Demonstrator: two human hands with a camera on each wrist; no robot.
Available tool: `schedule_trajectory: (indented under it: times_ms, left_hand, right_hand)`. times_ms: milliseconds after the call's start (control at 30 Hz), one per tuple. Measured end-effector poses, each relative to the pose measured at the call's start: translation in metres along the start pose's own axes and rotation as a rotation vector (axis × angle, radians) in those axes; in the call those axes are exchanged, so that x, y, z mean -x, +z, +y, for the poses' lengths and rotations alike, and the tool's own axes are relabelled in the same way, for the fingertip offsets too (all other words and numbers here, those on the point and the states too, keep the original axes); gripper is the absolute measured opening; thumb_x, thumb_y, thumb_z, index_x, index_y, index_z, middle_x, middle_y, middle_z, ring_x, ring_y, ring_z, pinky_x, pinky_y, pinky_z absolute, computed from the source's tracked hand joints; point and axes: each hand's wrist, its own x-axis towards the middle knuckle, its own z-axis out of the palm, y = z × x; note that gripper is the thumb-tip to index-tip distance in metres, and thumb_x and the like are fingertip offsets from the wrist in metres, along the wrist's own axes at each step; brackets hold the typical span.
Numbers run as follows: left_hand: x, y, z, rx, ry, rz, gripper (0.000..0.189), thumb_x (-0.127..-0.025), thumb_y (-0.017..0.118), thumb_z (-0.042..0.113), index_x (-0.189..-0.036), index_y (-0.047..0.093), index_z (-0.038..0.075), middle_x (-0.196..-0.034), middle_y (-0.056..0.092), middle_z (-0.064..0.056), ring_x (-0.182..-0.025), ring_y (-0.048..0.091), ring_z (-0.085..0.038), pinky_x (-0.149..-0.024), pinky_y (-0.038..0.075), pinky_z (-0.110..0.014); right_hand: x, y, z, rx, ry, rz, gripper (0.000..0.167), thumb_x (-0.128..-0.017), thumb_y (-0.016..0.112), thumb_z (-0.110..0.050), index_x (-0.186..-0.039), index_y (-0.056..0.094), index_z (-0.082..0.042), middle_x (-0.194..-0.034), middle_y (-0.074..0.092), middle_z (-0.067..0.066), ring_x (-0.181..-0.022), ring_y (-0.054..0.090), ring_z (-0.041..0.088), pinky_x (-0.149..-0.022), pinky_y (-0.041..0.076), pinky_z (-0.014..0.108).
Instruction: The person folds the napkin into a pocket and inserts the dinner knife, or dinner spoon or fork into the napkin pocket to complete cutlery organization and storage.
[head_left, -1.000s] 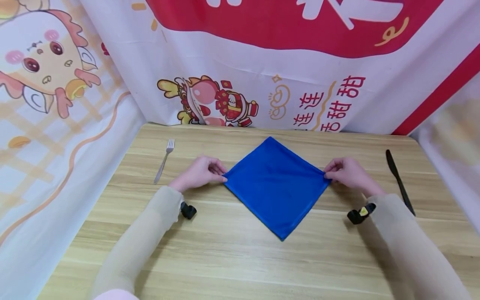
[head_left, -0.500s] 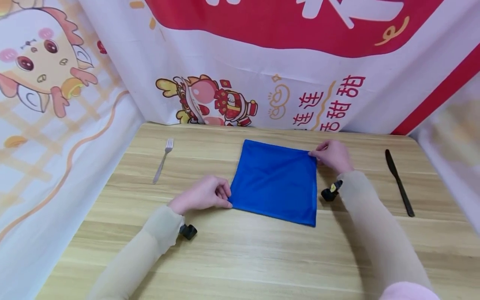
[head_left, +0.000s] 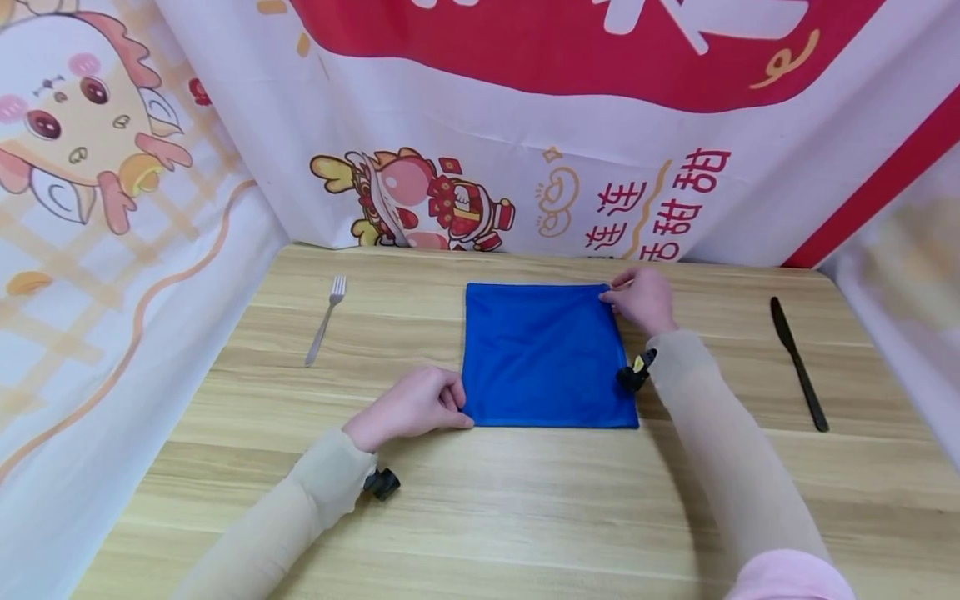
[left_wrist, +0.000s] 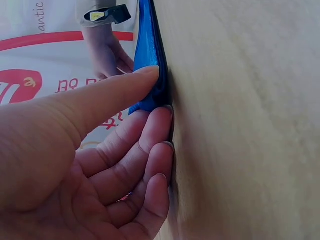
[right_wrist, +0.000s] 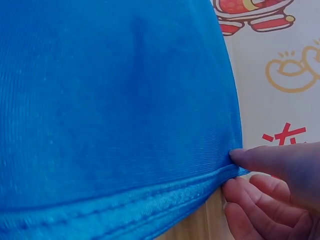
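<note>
A folded blue cloth (head_left: pixel 543 358) lies roughly square to the wooden table (head_left: pixel 525 517), its near edge almost parallel to the table's far edge. My left hand (head_left: pixel 416 404) pinches its near left corner; in the left wrist view the thumb is on top and the fingers are under the layered cloth edge (left_wrist: pixel 150 45). At the far right corner my right hand (head_left: pixel 643 300) holds the cloth between thumb and fingers. The right wrist view shows that pinched corner close up, with a stitched hem (right_wrist: pixel 125 210) along one side.
A silver fork (head_left: pixel 327 321) lies to the left of the cloth, tines away from me. On the right is a black knife (head_left: pixel 798 362). A printed white and red curtain (head_left: pixel 450 100) hangs behind the table's far edge, with another patterned sheet (head_left: pixel 90 292) on the left.
The cloth has turned counterclockwise from a diamond to a square position. My left hand has come nearer to me, while my right hand has moved away and leftward, both keeping their corners.
</note>
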Motion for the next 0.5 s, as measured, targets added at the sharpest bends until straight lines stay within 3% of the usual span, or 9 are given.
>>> schedule_trajectory:
  times_ms: [200,500]
  left_hand:
    - [0.001,-0.003,-0.002,0.005,-0.012,-0.007,0.027,-0.082,0.088,0.025,-0.087,0.066,0.010,-0.074,0.063,0.006,-0.068,0.060,-0.011,-0.066,0.052,-0.030]
    - [0.000,-0.013,-0.003,0.010,-0.002,0.076,0.044,-0.081,0.089,0.032,-0.109,0.064,0.008,-0.088,0.066,0.001,-0.076,0.060,-0.014,-0.070,0.052,-0.033]
  right_hand:
    - [0.002,-0.001,-0.001,0.003,-0.022,-0.041,0.030,-0.093,0.077,-0.017,-0.112,0.069,0.005,-0.095,0.071,0.019,-0.076,0.069,0.027,-0.062,0.054,0.029]
    - [0.010,-0.011,-0.004,-0.017,-0.023,-0.079,0.036,-0.094,0.076,-0.020,-0.118,0.067,0.006,-0.103,0.070,0.023,-0.084,0.070,0.032,-0.067,0.055,0.032]
